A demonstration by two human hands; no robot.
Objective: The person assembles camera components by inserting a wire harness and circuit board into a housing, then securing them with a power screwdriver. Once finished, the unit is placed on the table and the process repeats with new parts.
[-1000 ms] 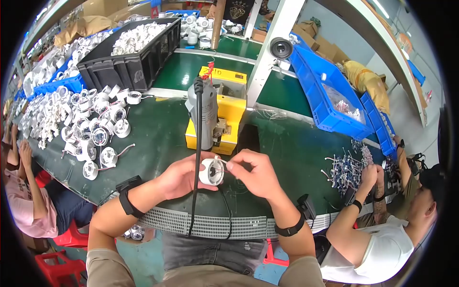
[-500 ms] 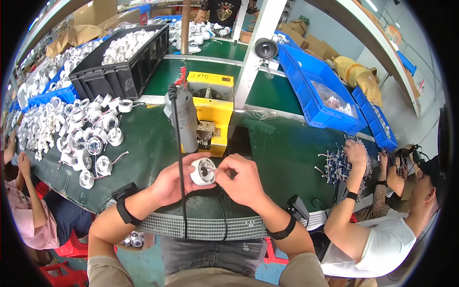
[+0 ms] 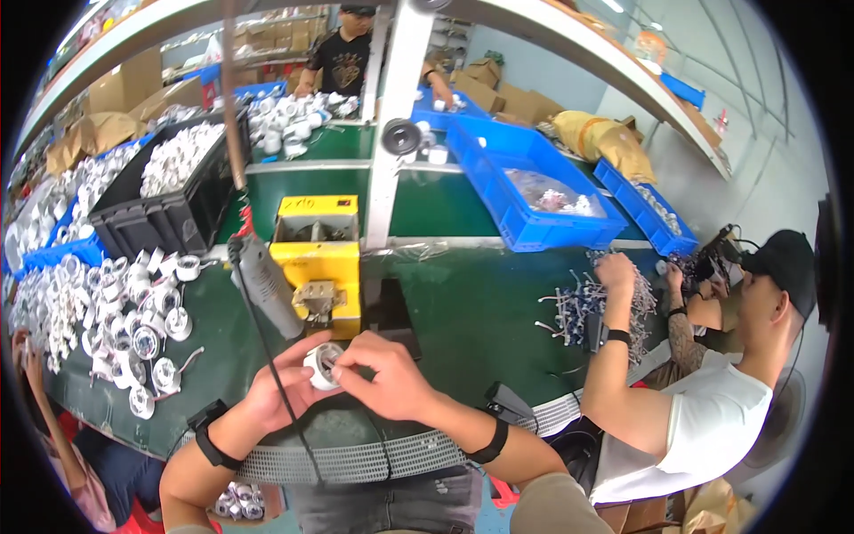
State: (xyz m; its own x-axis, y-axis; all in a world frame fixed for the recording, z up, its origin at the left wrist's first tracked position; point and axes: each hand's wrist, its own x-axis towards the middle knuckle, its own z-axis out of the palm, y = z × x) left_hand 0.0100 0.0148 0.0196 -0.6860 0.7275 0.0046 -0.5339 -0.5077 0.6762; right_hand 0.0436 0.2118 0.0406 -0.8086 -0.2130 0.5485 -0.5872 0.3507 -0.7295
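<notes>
My left hand (image 3: 283, 389) cradles a small white round housing (image 3: 318, 368), its open side facing my right. The fingertips of my right hand (image 3: 384, 374) are pinched together at the housing's opening; whatever they grip there is hidden. Just beyond my hands a grey electric screwdriver (image 3: 269, 292) hangs tilted on a red coiled cord. Its black cable passes in front of my left hand. Behind it stands a yellow fixture (image 3: 347, 307) with a metal block on its front.
Many loose white housings with wires (image 3: 147, 343) lie at left, before a black crate (image 3: 160, 218) of white parts. Blue bins (image 3: 525, 222) stand at the back right. A co-worker (image 3: 703, 400) at right handles a pile of wires (image 3: 574, 307); another person (image 3: 342, 62) stands behind the bench.
The view has swung up and to the right, so the bench appears shifted left and lower. My right hand has closed in over the housing's opening. The screwdriver now hangs more tilted.
</notes>
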